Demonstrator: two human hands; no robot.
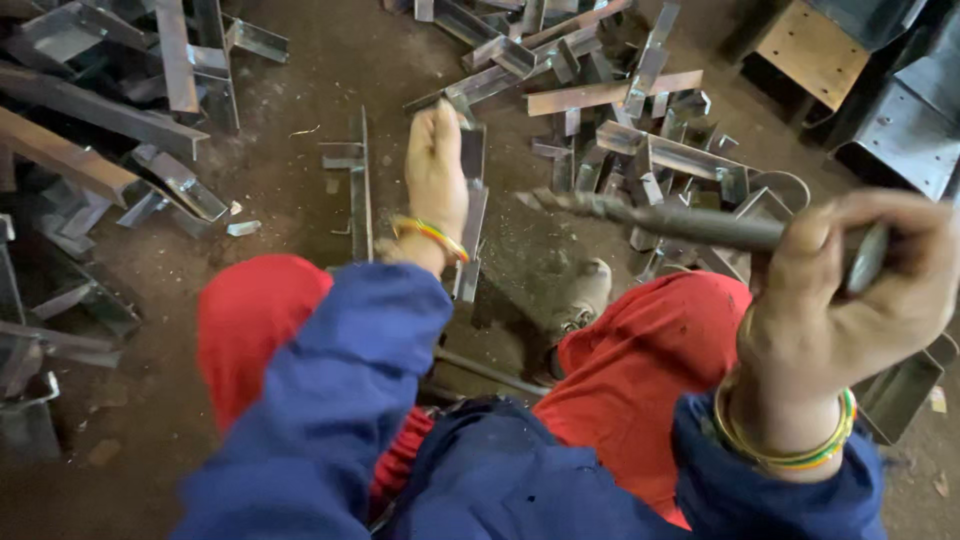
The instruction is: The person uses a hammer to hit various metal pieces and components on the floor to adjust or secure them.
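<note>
Head view, looking down past your blue sleeves and red-clad knees to a dirt floor (300,150) strewn with cut steel.

Your left hand (435,170) reaches forward at centre, its grip closed around the top of a steel angle piece (470,215) that stands nearly upright on the floor between your knees. Your right hand (850,290) is raised close to the camera on the right, fist wrapped tight around a dark metal rod (680,222) whose rough, blurred tip points left toward the angle piece, a little apart from it.

An open metal tray (905,390) sits at the near right, below your right wrist; your hand covers most of it and what it holds cannot be made out.

A heap of angle offcuts (620,120) lies on the far side, right of centre. Longer steel bars (100,110) are stacked at the far left, cut off by the frame edge. A single flat bracket (355,185) lies on the floor just left of your left hand. A worn shoe (585,295) shows between your knees. A wooden board (810,50) sits at the far right, partly cropped.
</note>
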